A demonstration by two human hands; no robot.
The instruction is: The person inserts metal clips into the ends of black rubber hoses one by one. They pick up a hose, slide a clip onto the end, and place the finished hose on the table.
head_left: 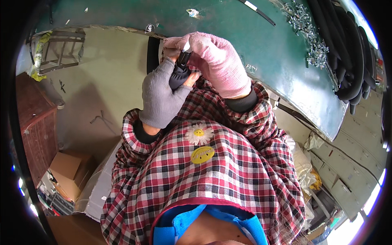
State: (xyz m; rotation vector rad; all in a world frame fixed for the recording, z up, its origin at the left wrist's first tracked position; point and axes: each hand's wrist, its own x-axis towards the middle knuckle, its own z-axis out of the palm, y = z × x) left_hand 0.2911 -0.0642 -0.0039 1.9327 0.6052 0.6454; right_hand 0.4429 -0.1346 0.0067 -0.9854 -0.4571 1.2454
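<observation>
My left hand (160, 94), in a grey glove with bare fingertips, is wrapped round a black tube-like piece (179, 78) just off the table's near edge. The upper end of this piece looks glossy and has a small bright spot. My right hand (216, 61), in a pink glove, is curled over that end, its fingers closed and close to the left fingertips. What lies under the right fingers is hidden. A black band (153, 54) hangs behind the left hand; I cannot tell whether it belongs to the same piece.
The green table (122, 14) spans the far side. On its right lie a pile of small metal clips (304, 30) and several thick black tubes (347, 53). To the left are a metal stool frame (61, 49), a brown wooden cabinet (36, 122) and a cardboard box (71, 167).
</observation>
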